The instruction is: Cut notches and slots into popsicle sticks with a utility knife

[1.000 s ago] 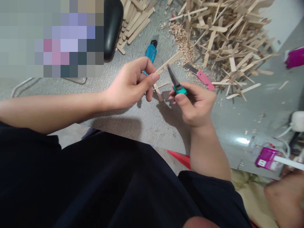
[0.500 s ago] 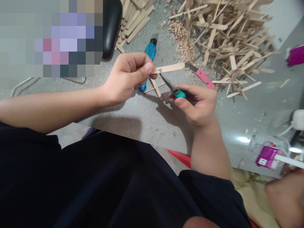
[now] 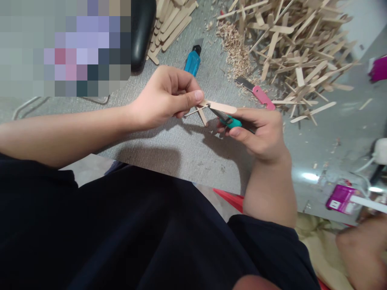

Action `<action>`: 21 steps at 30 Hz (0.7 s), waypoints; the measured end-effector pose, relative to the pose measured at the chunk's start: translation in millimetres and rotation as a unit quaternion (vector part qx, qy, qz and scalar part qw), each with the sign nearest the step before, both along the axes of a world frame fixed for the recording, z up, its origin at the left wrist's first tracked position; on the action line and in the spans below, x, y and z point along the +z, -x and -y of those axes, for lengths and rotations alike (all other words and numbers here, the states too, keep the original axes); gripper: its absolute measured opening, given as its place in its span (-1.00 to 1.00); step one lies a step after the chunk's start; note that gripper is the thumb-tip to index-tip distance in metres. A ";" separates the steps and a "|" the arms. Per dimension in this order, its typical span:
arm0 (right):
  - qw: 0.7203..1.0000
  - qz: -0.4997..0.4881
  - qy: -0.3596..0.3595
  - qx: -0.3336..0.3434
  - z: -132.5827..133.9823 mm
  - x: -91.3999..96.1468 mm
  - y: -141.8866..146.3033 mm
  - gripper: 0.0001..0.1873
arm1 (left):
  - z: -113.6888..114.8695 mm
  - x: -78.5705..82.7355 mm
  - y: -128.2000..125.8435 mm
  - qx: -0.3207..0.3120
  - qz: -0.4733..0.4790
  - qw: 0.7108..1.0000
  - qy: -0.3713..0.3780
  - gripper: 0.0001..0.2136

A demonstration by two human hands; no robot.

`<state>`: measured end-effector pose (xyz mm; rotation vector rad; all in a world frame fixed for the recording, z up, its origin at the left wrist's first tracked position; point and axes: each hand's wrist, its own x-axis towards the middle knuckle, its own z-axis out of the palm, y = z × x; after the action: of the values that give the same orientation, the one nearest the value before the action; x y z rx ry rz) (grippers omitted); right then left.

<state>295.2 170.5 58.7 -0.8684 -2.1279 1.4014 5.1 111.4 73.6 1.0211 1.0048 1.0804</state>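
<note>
My left hand (image 3: 172, 94) pinches one end of a flat wooden craft stick (image 3: 222, 107) above the table. In my right hand (image 3: 256, 131) is a pair of needle-nose pliers (image 3: 229, 121) with teal handles. The tips of the pliers meet the stick near my left thumb. Just under the stick, a pair of crossed wooden sticks (image 3: 202, 116) shows, partly hidden by my left hand. Beyond that hand lies a blue utility knife (image 3: 192, 60) with its blade out. A pink folding knife (image 3: 262, 96) rests open to the right.
A large heap of crossed craft sticks (image 3: 302, 60) covers the back right, beside wood shavings (image 3: 234, 48). Loose sticks (image 3: 173, 26) lie near a black object (image 3: 143, 36). A purple packet (image 3: 341, 198) sits at right, near another person's bare limb (image 3: 363, 249).
The held craft stick has tilted, its free end dropping toward me. The pliers and my right hand have shifted slightly right and nearer to me. My left hand now covers the blue knife's handle.
</note>
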 end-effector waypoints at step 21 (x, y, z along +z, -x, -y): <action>0.990 0.078 0.117 -0.006 2.3 12.3 1.0 -0.57 | -6.8 6.8 5.5 -0.024 -0.184 0.982 -0.042 -0.78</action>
<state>294.2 168.3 71.0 -1.1100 -2.0934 1.6494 -0.4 118.2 80.4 1.3400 1.2287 0.9181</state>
